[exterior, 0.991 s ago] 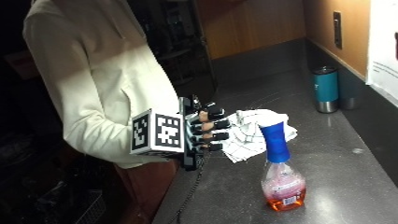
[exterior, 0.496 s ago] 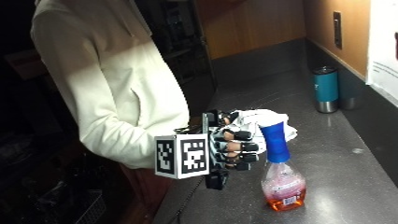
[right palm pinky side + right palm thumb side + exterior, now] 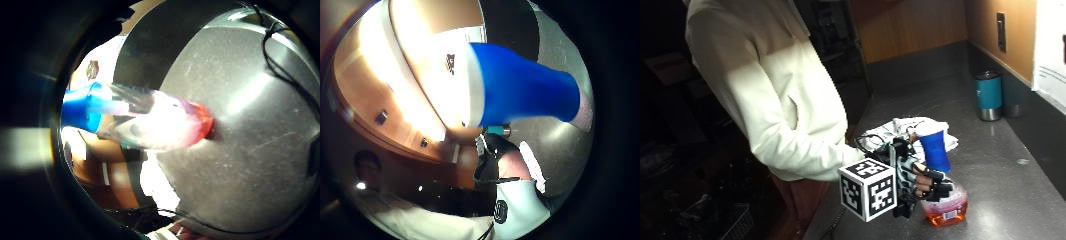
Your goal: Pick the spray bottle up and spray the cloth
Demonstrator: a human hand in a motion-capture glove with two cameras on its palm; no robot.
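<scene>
Spray bottle point(image 3: 941, 192) neck hidden by gloved right hand point(image 3: 923, 177), seemingly gripped

Teal tumbler point(image 3: 989, 96) upright on counter point(image 3: 1013, 185), near wall.

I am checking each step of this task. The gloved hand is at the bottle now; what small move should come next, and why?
Probably lift the bottle off the counter. The right hand already has its fingers curled round the bottle's neck, below the blue head, yet the base seems to rest on the counter. The cloth lies just behind it, so after a short lift the nozzle can be turned toward the cloth.
</scene>
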